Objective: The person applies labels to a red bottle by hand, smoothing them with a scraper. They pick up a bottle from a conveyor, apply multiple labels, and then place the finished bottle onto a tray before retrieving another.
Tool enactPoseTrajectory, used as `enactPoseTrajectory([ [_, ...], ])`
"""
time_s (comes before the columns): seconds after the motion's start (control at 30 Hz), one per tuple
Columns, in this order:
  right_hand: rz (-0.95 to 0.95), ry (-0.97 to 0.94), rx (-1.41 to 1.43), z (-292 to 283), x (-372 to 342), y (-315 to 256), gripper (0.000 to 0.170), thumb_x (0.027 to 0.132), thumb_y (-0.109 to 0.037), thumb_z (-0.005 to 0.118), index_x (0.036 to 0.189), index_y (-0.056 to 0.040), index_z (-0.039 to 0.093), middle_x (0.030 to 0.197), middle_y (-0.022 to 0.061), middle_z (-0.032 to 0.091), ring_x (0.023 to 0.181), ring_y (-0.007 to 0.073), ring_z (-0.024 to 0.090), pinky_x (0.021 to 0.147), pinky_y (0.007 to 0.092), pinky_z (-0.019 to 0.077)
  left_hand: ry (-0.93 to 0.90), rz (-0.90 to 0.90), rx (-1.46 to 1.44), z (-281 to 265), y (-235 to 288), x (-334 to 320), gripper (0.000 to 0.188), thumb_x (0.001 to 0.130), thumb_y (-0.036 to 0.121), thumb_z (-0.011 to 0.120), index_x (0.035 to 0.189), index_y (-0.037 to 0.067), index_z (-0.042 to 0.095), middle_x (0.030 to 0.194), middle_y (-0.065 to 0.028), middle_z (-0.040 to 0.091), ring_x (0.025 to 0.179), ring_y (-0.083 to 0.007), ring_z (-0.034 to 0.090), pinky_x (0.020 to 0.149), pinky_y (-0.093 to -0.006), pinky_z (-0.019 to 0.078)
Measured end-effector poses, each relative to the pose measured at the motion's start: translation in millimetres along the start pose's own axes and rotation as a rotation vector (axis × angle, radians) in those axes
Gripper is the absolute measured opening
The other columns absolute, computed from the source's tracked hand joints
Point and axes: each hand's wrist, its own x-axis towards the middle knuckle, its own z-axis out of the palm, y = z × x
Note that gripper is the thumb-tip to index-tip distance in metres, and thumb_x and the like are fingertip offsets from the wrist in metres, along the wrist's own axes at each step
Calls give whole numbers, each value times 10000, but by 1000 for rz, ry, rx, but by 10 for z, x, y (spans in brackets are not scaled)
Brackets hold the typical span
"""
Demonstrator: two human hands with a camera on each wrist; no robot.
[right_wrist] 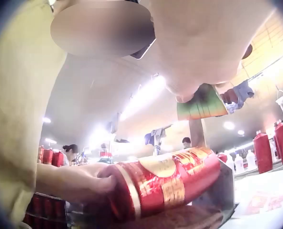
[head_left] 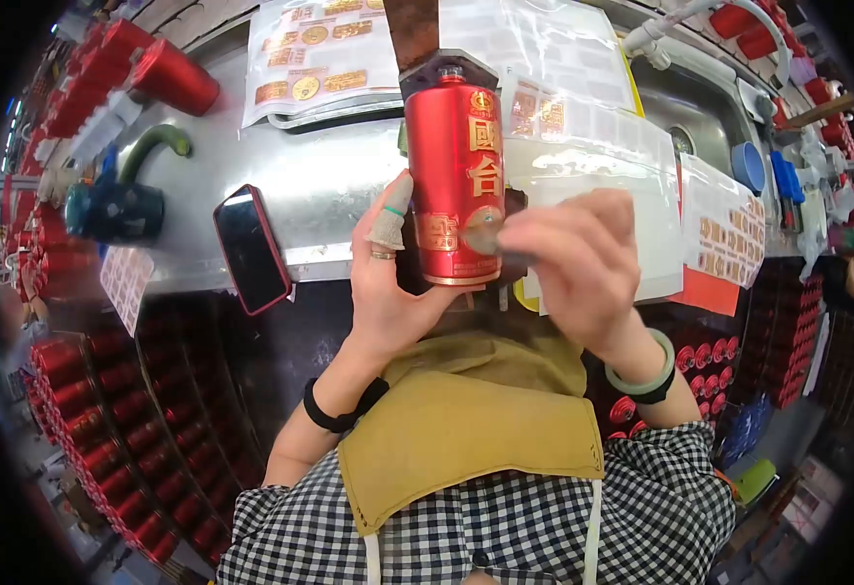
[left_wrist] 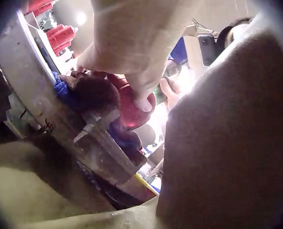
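A red bottle (head_left: 436, 166) with gold characters lies with its neck end in a dark angular holder (head_left: 466, 66). My left hand (head_left: 388, 302) grips its base end, thumb across the bottom and wrapped fingers along the side. Low on the bottle is a round gold decal (head_left: 483, 226) beside a square gold one (head_left: 437, 232). My right hand (head_left: 588, 268) is blurred close to the round decal, its fingers curled. In the right wrist view it pinches a flat green piece (right_wrist: 202, 105) with an orange edge, just above the bottle.
Sheets of gold decals (head_left: 324, 49) lie on the metal bench (head_left: 319, 180) behind the bottle. To the left are a phone (head_left: 251, 249), a dark teal mug (head_left: 119, 210) and red bottles (head_left: 175, 78). A sink (head_left: 690, 107) is set in at the right.
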Motion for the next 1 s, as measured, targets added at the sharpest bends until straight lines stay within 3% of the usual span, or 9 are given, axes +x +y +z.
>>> enactPoseTrajectory([
  [0.17, 3, -159, 18, 56, -468, -219, 326, 715, -68, 699, 1018, -131, 800, 992, -27, 775, 850, 136, 667, 821, 325, 419, -30, -7, -18, -11, -107, -26, 960, 681, 159, 955, 1496, -44, 490, 1504, -234, 541, 1353, -396, 543, 1164, -463, 410],
  [0.43, 31, -87, 8, 51, -473, -186, 323, 714, -74, 723, 1021, -136, 805, 1009, -19, 781, 863, 144, 667, 873, 329, 392, -104, -20, -37, -68, -180, -71, 930, 719, 169, 928, 1498, -66, 478, 1493, -229, 562, 1374, -407, 527, 1181, -476, 390],
  [0.53, 46, -205, 89, -16, -491, -250, 322, 713, -66, 723, 1015, -138, 808, 1005, -14, 782, 855, 156, 661, 868, 331, 393, -117, -21, -44, -73, -160, -53, 926, 731, 163, 921, 1504, -67, 468, 1499, -226, 556, 1370, -401, 533, 1174, -469, 398],
  [0.63, 40, -17, -13, 47, -488, -164, 291, 721, -18, 756, 980, -143, 798, 1003, -37, 788, 803, 154, 603, 761, 333, 392, -127, -12, -73, -65, -172, -38, 933, 739, 146, 917, 1517, -69, 448, 1502, -224, 552, 1365, -395, 542, 1161, -462, 413],
  [0.73, 65, -106, 124, 73, -646, -298, 262, 716, -18, 762, 948, -136, 794, 1002, -41, 788, 791, 161, 601, 760, 341, 392, -57, -7, -177, 6, -146, -40, 896, 735, 118, 921, 1496, -57, 482, 1487, -211, 560, 1328, -386, 568, 1124, -450, 449],
  [0.8, 37, -193, 133, 51, -690, -386, 282, 736, -46, 778, 1011, -109, 790, 966, 9, 767, 856, 162, 664, 794, 334, 479, 12, -9, -278, 22, -138, -53, 851, 727, 105, 926, 1466, -44, 530, 1474, -200, 568, 1295, -379, 589, 1095, -441, 475],
  [0.87, 749, -19, 458, 108, -755, -581, 217, 848, -38, 791, 1059, -52, 739, 946, 64, 745, 902, 198, 689, 806, 349, 535, 93, 313, 103, -38, -154, -106, 695, 698, 37, 911, 1351, 32, 672, 1430, -173, 588, 1257, -344, 611, 1060, -439, 498],
  [0.9, 837, 14, 459, 89, -733, -615, 222, 925, -66, 767, 1118, -3, 679, 943, 120, 724, 909, 244, 707, 814, 353, 561, 123, 338, 195, -41, -132, -150, 502, 652, 63, 942, 1127, 101, 786, 1359, -135, 629, 1178, -347, 628, 996, -431, 530],
  [1.0, 977, 115, 470, 266, -771, -599, 237, 939, -59, 739, 1151, 3, 654, 948, 125, 724, 873, 246, 712, 801, 342, 552, 158, 510, 312, -85, -193, -159, 455, 649, 65, 942, 1067, 180, 804, 1270, -88, 684, 1145, -318, 627, 961, -404, 531],
])
